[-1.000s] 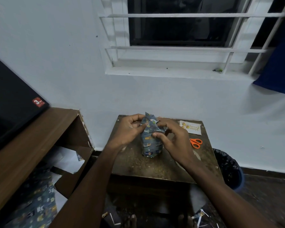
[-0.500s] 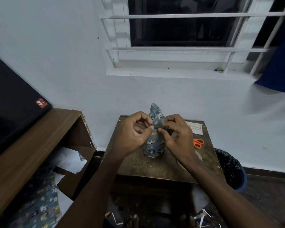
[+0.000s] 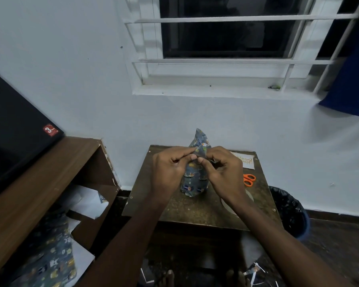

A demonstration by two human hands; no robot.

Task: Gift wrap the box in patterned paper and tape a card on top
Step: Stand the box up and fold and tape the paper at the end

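Nearest the camera, spare patterned paper (image 3: pixel 48 264) lies low on the left beside a wooden shelf unit (image 3: pixel 50 183). Further in, the wrapped box (image 3: pixel 193 183) stands on end at the middle of the tabletop (image 3: pixel 195 212), already sheathed in blue printed paper. The left hand (image 3: pixel 170 172) and right hand (image 3: pixel 226 172) meet at its upper end; each grip is a thumb-and-forefinger pinch on the folded paper there, remaining fingers curled. Above the pinch a loose flap (image 3: pixel 200 137) rises to a point, unsecured. Judgement: the parcel looks small and light and may tip or slide if pushed sideways, so one hand should steady it. The paper is thin and soft, creases readily, and could tear at the corners if pulled hard; hold is best taken at the fold edges near the box corners, not at the flap tip. No tape on the flap can be made out. Beyond the right hand lie orange scissors (image 3: pixel 249 180) and a white card (image 3: pixel 244 160), near the tabletop's far right corner, apart from the box. A lined bin (image 3: pixel 288 212) stands right of the tabletop.
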